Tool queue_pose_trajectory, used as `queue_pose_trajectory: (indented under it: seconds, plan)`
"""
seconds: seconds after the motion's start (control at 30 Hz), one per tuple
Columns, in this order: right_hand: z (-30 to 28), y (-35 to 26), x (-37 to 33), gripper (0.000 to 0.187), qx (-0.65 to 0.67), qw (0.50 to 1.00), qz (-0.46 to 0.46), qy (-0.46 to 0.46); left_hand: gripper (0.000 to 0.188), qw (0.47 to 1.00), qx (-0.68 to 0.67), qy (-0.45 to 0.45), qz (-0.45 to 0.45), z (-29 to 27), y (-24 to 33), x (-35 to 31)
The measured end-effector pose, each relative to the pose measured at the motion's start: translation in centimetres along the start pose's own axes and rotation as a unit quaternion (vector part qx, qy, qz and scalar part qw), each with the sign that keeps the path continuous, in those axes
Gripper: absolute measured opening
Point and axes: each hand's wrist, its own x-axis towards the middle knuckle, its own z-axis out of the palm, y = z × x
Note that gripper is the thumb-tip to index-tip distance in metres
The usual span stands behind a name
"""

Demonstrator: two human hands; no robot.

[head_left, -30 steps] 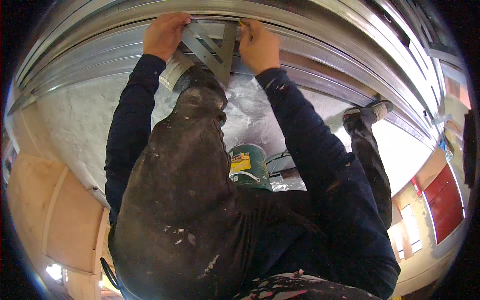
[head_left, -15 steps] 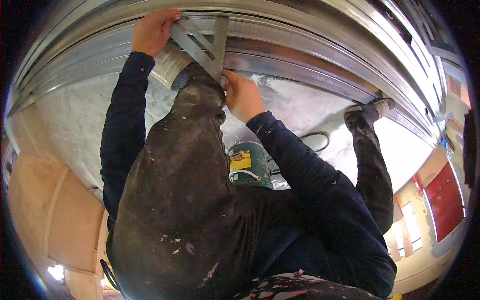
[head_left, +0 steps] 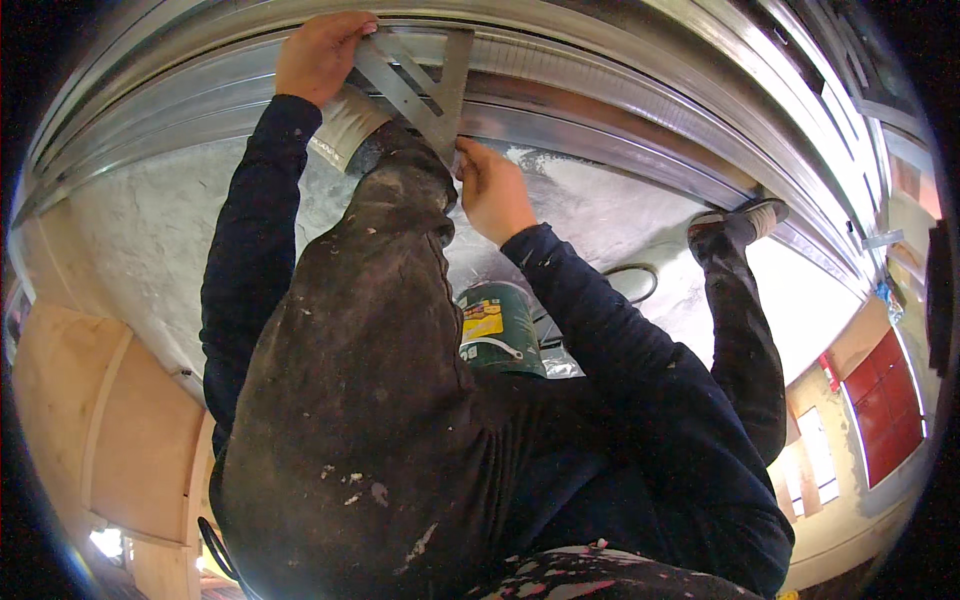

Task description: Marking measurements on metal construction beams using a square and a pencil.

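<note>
A metal triangular square (head_left: 452,95) with long cut-outs lies across the shiny metal profiles (head_left: 600,120) in front of me. My left hand (head_left: 320,60) holds its upper left corner, fingers closed over the edge. At the square's lower tip is my right hand (head_left: 497,192), thumb and fingers pinched together. Something small and pale shows between those fingers, too small to name. Below the square, my bent left leg (head_left: 350,330) hides part of the floor, and its shoe (head_left: 345,130) rests against the profiles.
A green bucket (head_left: 505,325) with a yellow label and white handle stands between my legs. Beyond my right forearm lies a dark loop of cable or hose (head_left: 640,285). My right shoe (head_left: 765,215) touches the profiles. Wooden panels (head_left: 140,420) stand left; a red door (head_left: 885,405) is far right.
The square and both hands have shifted slightly to the right along the profiles. My left knee and shoe have moved a little with them. The bucket has stayed put.
</note>
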Motion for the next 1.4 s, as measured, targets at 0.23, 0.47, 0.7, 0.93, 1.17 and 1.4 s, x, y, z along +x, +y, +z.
queue_pose_trajectory:
  seconds: [0.23,0.47,0.7,0.93,1.17,1.4]
  plan:
    - [-0.4,-0.8,0.0,0.027,-0.01,0.999,0.025,-0.025,0.025,0.999,-0.002,-0.015,0.041,-0.1,-1.3,0.1]
    - [-0.8,-0.9,0.1,0.026,-0.003,1.0,0.012,-0.023,0.025,1.0,0.015,-0.011,0.022,0.3,-0.9,-0.1]
    - [-0.9,-0.8,0.4,0.024,-0.029,0.999,0.004,0.015,0.027,1.0,0.001,-0.01,0.015,0.4,-0.5,-0.2]
    - [-3.6,-3.0,8.0,0.021,-0.045,0.984,-0.047,0.165,0.024,1.0,0.02,-0.017,0.0,0.1,0.2,0.0]
    - [-3.4,-3.7,9.8,0.021,-0.154,0.98,0.008,0.128,0.017,0.998,-0.005,0.044,0.037,0.3,0.0,-0.1]
    - [-4.3,-2.1,7.1,0.02,-0.089,0.987,-0.035,0.127,0.023,0.999,0.015,-0.004,0.034,0.1,-0.2,-0.3]
